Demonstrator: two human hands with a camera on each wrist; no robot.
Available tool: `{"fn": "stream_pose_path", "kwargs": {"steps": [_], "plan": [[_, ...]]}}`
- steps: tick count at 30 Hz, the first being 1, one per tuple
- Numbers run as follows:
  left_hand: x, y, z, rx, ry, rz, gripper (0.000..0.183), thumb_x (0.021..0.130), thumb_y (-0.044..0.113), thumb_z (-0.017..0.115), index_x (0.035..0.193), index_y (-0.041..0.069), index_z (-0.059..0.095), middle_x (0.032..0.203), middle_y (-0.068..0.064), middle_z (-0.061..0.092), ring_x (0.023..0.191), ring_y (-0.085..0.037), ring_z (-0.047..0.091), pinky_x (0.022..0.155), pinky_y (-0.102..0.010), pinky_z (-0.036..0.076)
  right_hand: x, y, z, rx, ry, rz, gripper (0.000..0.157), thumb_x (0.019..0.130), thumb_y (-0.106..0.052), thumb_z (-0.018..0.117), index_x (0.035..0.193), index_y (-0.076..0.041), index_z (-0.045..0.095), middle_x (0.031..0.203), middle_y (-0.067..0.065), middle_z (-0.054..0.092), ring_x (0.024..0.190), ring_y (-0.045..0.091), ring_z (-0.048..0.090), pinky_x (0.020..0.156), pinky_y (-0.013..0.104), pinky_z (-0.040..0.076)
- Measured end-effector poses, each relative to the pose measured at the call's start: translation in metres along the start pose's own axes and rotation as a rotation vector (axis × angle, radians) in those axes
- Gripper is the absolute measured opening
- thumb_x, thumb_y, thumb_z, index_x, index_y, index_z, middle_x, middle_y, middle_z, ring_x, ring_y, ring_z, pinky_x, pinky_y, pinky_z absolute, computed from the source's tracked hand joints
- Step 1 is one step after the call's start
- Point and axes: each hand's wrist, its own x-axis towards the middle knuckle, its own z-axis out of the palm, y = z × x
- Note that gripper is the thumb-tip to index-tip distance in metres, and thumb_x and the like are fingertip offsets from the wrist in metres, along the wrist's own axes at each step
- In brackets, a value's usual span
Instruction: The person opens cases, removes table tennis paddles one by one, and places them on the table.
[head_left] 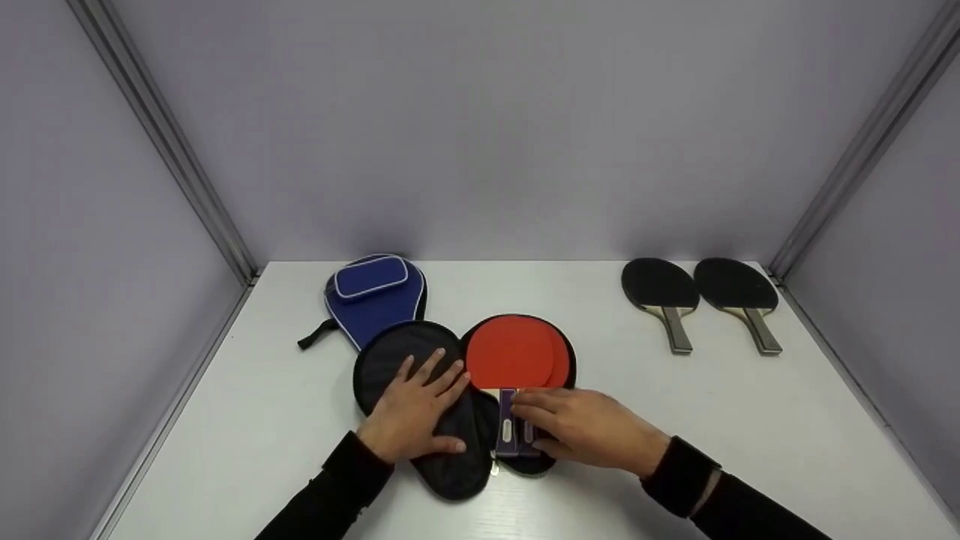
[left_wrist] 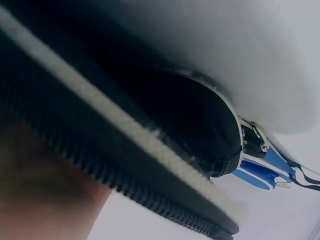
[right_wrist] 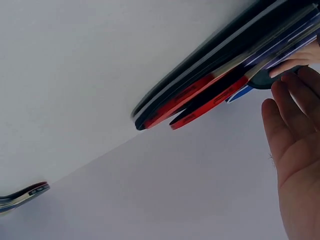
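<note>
An open black paddle case [head_left: 397,352] lies on the white table [head_left: 675,420]. My left hand [head_left: 420,405] rests flat on its left flap, fingers straight and spread. The right half holds two stacked red paddles [head_left: 514,352] with purple handles [head_left: 508,427]. My right hand [head_left: 559,416] lies over those handles, its fingers stretched out and touching them. The right wrist view shows the red paddle edges [right_wrist: 200,102] in the case from the side, with the fingers [right_wrist: 280,120] extended beside them. The left wrist view shows the zip-edged flap [left_wrist: 150,145] close up.
A closed blue paddle case [head_left: 375,296] with a strap lies behind the black one; its blue edge [left_wrist: 260,172] shows in the left wrist view. Two black paddles [head_left: 660,289] [head_left: 735,289] lie side by side at the back right. Grey walls enclose the table.
</note>
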Motion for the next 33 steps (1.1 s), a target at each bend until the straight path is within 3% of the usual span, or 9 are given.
{"fn": "stream_pose_path", "kwargs": {"steps": [8, 17, 26, 33], "plan": [[-0.006, 0.007, -0.002, 0.009, -0.01, -0.001, 0.11, 0.1, 0.083, 0.073, 0.184, 0.018, 0.043, 0.192, -0.002, 0.042, 0.183, -0.036, 0.031, 0.144, -0.068, 0.037, 0.012, -0.021, 0.014, -0.1, -0.021, -0.042, 0.067, 0.11, -0.044, 0.084, 0.165, -0.008, 0.068, 0.167, 0.009, 0.072, 0.155, 0.024, 0.071, 0.125, 0.04, 0.063], [-0.01, 0.008, 0.001, -0.026, -0.008, 0.008, 0.11, 0.101, 0.081, 0.075, 0.184, 0.016, 0.042, 0.192, -0.003, 0.042, 0.184, -0.037, 0.03, 0.145, -0.069, 0.035, 0.025, -0.034, 0.018, -0.143, -0.05, -0.056, 0.056, 0.105, -0.037, 0.087, 0.154, -0.012, 0.076, 0.159, 0.005, 0.077, 0.154, 0.023, 0.071, 0.126, 0.037, 0.062], [-0.016, 0.009, 0.001, -0.043, -0.005, 0.022, 0.112, 0.1, 0.081, 0.076, 0.183, 0.014, 0.043, 0.193, -0.004, 0.041, 0.184, -0.036, 0.029, 0.145, -0.069, 0.035, 0.026, -0.031, 0.006, -0.223, 0.033, -0.106, 0.056, 0.105, -0.048, 0.089, 0.148, -0.014, 0.079, 0.146, 0.0, 0.084, 0.146, 0.02, 0.077, 0.116, 0.033, 0.068], [-0.018, 0.007, 0.003, -0.046, 0.007, 0.032, 0.112, 0.099, 0.082, 0.076, 0.183, 0.015, 0.044, 0.192, -0.003, 0.043, 0.183, -0.037, 0.03, 0.145, -0.069, 0.036, 0.025, -0.017, -0.016, -0.184, 0.136, -0.07, 0.059, 0.095, -0.032, 0.1, 0.144, -0.01, 0.076, 0.151, 0.008, 0.082, 0.138, 0.022, 0.082, 0.106, 0.035, 0.072]]}}
